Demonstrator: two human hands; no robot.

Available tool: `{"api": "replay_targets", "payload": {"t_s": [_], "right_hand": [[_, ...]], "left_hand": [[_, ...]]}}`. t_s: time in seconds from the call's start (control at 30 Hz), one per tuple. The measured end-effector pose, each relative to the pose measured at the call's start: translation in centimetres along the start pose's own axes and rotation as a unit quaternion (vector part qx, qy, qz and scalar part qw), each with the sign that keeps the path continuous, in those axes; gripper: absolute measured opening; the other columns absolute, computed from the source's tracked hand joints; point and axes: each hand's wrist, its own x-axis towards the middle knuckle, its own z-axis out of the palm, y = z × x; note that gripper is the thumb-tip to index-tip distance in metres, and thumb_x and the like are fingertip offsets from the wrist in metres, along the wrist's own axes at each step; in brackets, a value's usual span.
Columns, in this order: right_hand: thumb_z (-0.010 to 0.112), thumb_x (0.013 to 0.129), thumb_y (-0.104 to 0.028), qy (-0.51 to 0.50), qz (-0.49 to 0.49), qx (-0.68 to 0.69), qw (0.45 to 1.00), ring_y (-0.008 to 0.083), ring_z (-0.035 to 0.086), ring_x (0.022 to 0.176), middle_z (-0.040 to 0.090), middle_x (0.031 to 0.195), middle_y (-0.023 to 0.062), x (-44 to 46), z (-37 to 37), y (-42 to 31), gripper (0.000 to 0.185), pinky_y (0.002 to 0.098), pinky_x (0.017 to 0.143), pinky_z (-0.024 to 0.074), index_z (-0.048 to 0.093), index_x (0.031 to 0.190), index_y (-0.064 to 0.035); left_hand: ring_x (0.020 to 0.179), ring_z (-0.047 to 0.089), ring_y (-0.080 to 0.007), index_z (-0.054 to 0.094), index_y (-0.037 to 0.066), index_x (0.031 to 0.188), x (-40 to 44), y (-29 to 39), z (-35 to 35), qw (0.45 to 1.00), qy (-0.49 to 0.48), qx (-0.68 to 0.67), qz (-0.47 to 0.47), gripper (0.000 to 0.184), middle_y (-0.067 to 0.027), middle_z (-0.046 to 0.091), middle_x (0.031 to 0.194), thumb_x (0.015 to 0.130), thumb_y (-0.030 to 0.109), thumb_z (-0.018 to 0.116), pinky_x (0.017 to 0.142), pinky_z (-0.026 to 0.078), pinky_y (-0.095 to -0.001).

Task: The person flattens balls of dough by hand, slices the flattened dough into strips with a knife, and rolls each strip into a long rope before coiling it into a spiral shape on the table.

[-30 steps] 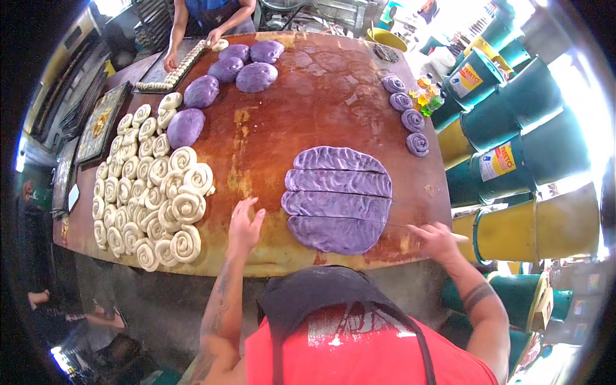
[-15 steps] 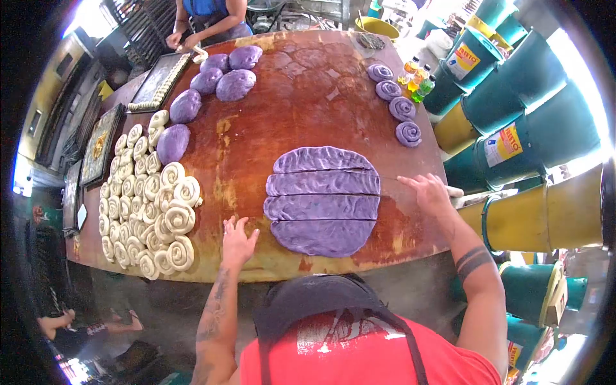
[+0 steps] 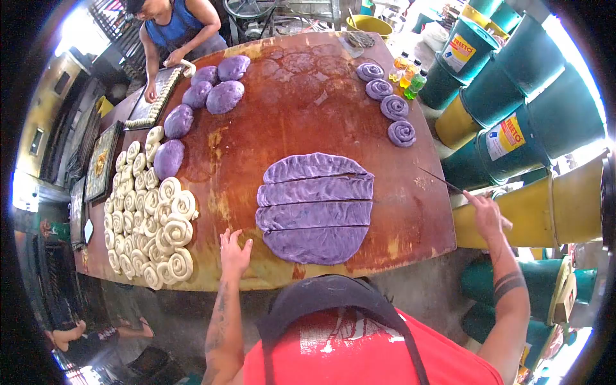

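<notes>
A flat slab of purple dough [image 3: 316, 215] lies on the brown table [image 3: 256, 160], with three crosswise cuts dividing it into strips. To the right of the slab, beyond the table's edge, my right hand [image 3: 487, 215] is closed on a thin knife [image 3: 439, 178], its blade pointing up and left over the table. My left hand [image 3: 235, 251] hovers at the near edge, left of the slab, fingers apart and holding nothing. White dough coils [image 3: 154, 224] crowd together farther left. Purple dough rounds [image 3: 169, 158] line up behind them.
Purple coils [image 3: 393, 107] and bottles [image 3: 415, 84] stand at the back right. A co-worker [image 3: 173, 32] handles white dough by a tray [image 3: 154, 99] at the back left. Green and yellow drums [image 3: 513, 138] are stacked along the right side.
The knife in my right hand has moved from the slab to the right, past the table's edge. My left hand remains open beside the slab. The co-worker's hand has reached back to the tray.
</notes>
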Motion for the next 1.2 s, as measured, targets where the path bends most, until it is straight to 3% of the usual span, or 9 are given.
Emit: {"api": "replay_targets", "payload": {"t_s": [0.23, 0.4, 0.53, 0.77, 0.83, 0.9, 0.97, 1.1, 1.2], "right_hand": [[0.057, 0.096, -0.006, 0.002, 0.148, 0.105, 0.983, 0.0366, 0.059, 0.112, 0.062, 0.129, 0.0143, -2.3, 10.5, -12.0, 0.052, 0.0507, 0.098, 0.0488, 0.064, 0.143, -0.0252], [0.069, 0.091, -0.014, 0.169, 0.079, 0.18, 0.966, 0.0428, 0.054, 0.126, 0.06, 0.134, 0.0185, 4.3, 7.4, -18.1, 0.038, 0.0535, 0.107, 0.042, 0.069, 0.129, -0.0146], [0.07, 0.09, -0.019, 0.135, -0.116, 0.382, 0.907, 0.0389, 0.063, 0.118, 0.071, 0.119, 0.0161, 17.1, 5.9, -25.4, 0.032, 0.0473, 0.106, 0.0476, 0.074, 0.12, -0.0103], [0.07, 0.096, -0.03, 0.236, -0.229, 0.265, 0.906, 0.032, 0.064, 0.123, 0.069, 0.136, 0.0131, 23.7, 8.7, -33.5, 0.036, 0.0451, 0.107, 0.0488, 0.074, 0.125, -0.0095], [0.07, 0.097, -0.031, 0.103, -0.258, 0.376, 0.884, 0.0293, 0.069, 0.113, 0.073, 0.126, 0.0131, 23.3, 6.9, -31.6, 0.033, 0.0424, 0.1, 0.0526, 0.076, 0.119, -0.0085], [0.07, 0.097, -0.031, -0.19, -0.236, 0.564, 0.768, 0.0273, 0.073, 0.101, 0.078, 0.111, 0.0136, 23.2, 5.5, -29.0, 0.029, 0.0398, 0.092, 0.0559, 0.078, 0.111, -0.0072], [0.07, 0.097, -0.031, -0.094, -0.121, 0.518, 0.842, 0.0259, 0.071, 0.097, 0.077, 0.104, 0.0135, 23.2, 5.0, -29.7, 0.027, 0.0397, 0.089, 0.0545, 0.079, 0.108, -0.0081], [0.071, 0.094, -0.03, 0.148, -0.159, 0.253, 0.943, 0.0324, 0.059, 0.127, 0.066, 0.135, 0.0108, 22.1, 7.4, -32.1, 0.038, 0.0477, 0.109, 0.0454, 0.072, 0.13, -0.0173], [0.071, 0.091, -0.027, 0.099, -0.209, 0.246, 0.941, 0.0359, 0.056, 0.129, 0.06, 0.143, 0.0125, 16.2, 6.4, -31.4, 0.051, 0.0486, 0.113, 0.043, 0.064, 0.141, -0.0178]], "left_hand": [[0.139, 0.045, -0.048, 0.059, 0.004, 0.137, 4.4, 3.9, 2.2, 0.985, 0.086, -0.015, 0.149, 0.057, -0.0263, 0.055, 0.145, 0.089, 0.029, 0.077, 0.121, 0.033, -0.0552], [0.134, 0.054, -0.0412, 0.057, 0.0, 0.139, 9.3, 13.0, -0.4, 0.967, -0.028, -0.088, 0.239, 0.056, -0.0227, 0.062, 0.138, 0.091, 0.025, 0.073, 0.118, 0.039, -0.0486], [0.143, 0.047, -0.0401, 0.053, 0.001, 0.145, 16.6, 17.3, 3.8, 0.933, -0.064, 0.016, 0.353, 0.059, -0.0198, 0.056, 0.15, 0.097, 0.032, 0.066, 0.121, 0.036, -0.0478], [0.156, 0.027, -0.0382, 0.046, 0.015, 0.157, 18.4, 18.3, 8.2, 0.914, -0.116, 0.151, 0.359, 0.068, -0.0128, 0.035, 0.168, 0.101, 0.055, 0.054, 0.127, 0.022, -0.0569], [0.155, 0.031, -0.037, 0.05, 0.019, 0.155, 17.5, 17.7, 5.6, 0.893, -0.184, 0.105, 0.397, 0.066, -0.0116, 0.037, 0.167, 0.1, 0.055, 0.057, 0.127, 0.021, -0.0589], [0.133, 0.061, -0.0303, 0.065, 0.014, 0.139, 18.6, 18.7, 1.2, 0.876, -0.357, -0.027, 0.322, 0.05, -0.0159, 0.071, 0.132, 0.096, 0.04, 0.07, 0.113, 0.046, -0.0433], [0.124, 0.068, -0.0287, 0.064, 0.011, 0.138, 19.8, 20.5, 0.3, 0.94, -0.272, -0.128, 0.16, 0.046, -0.0167, 0.077, 0.113, 0.097, 0.031, 0.069, 0.106, 0.052, -0.0357], [0.143, 0.05, -0.0356, 0.053, 0.015, 0.152, 19.5, 15.6, 6.6, 0.876, -0.001, 0.19, 0.443, 0.057, -0.0179, 0.051, 0.157, 0.1, 0.034, 0.066, 0.12, 0.036, -0.0531], [0.148, 0.04, -0.0394, 0.052, 0.013, 0.152, 14.0, 13.7, 4.3, 0.898, -0.107, 0.108, 0.412, 0.06, -0.0159, 0.046, 0.158, 0.097, 0.035, 0.065, 0.121, 0.032, -0.0563]]}}
